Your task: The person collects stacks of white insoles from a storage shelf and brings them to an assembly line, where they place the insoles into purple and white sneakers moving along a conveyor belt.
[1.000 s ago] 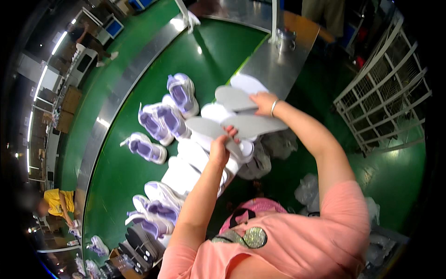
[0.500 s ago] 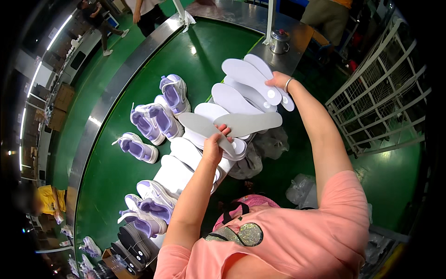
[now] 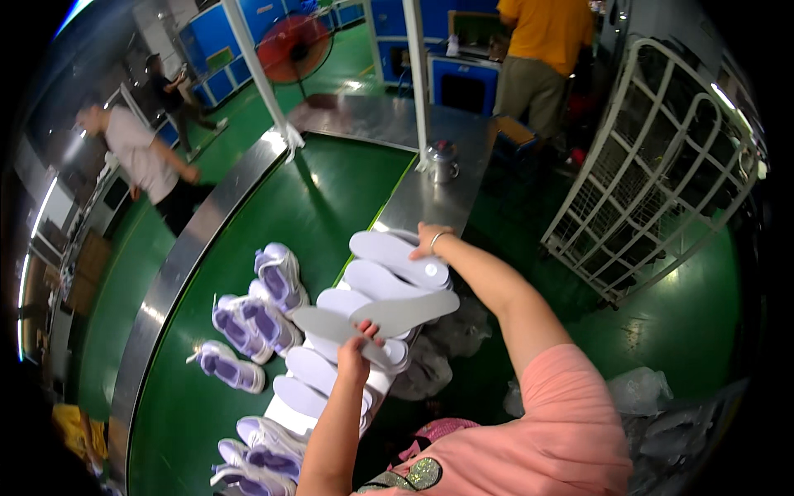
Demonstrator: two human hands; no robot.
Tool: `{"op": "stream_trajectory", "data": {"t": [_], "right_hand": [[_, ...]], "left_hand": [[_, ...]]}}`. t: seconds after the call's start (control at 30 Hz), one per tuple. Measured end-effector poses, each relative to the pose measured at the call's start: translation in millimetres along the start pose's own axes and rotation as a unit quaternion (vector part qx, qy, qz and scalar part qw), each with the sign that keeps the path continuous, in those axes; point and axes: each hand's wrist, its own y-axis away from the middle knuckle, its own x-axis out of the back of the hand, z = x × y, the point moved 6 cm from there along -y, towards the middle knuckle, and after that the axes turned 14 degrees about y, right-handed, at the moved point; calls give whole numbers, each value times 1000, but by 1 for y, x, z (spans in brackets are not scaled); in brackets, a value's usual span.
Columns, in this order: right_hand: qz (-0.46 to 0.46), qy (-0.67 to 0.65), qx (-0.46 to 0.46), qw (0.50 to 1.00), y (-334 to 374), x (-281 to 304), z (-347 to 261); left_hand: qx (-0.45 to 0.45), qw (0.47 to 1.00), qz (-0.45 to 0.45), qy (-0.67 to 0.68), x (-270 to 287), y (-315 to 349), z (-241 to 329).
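My left hand (image 3: pixel 357 351) is closed on two grey insoles (image 3: pixel 405 311), fanned apart over a row of insoles. At the row's far end, my right hand (image 3: pixel 432 240), with a bracelet at the wrist, has its thumb over a pale insole (image 3: pixel 389 252) and its fingers at the edge. Part of another insole shows behind that one. Beneath and between my hands, more pale lavender-white insoles (image 3: pixel 376 281) lie overlapping in pairs along the bench edge. Left of them stand several white and purple sneakers (image 3: pixel 281 277) on the green surface.
A metal-edged green conveyor (image 3: pixel 331 182) curves around the left. A lidded metal cup (image 3: pixel 442 161) stands at its far corner beside a white post (image 3: pixel 416 74). At right is a wire cage trolley (image 3: pixel 645 182). Plastic bags (image 3: pixel 426 368) hang below the bench edge. Other people stand or walk beyond.
My view has tilted up, showing more of the room. My right hand has lowered the insoles it held raised onto the row's far end. My left hand keeps its two grey insoles.
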Motion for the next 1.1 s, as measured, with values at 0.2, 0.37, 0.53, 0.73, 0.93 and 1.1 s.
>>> {"op": "stream_trajectory", "data": {"t": [0.2,0.37,0.53,0.73,0.93,1.1], "right_hand": [[147,-38,25,988,-10,-6,-14],[83,-63,46,994,-15,-9,-33],[79,-52,90,991,-26,-12,-27],[101,-51,56,992,-2,5,-53],[111,-69,19,991,7,-16,-37],[156,-104,-8,982,-3,-22,-32]], "left_hand": [[-11,1000,16,9,4,1,6],[-8,1000,-5,25,-1,4,7],[-4,1000,-3,27,3,-12,-1],[-13,999,-4,29,10,-6,6],[-5,999,-19,31,11,-7,-3],[-8,1000,0,29,8,-2,0]]}}
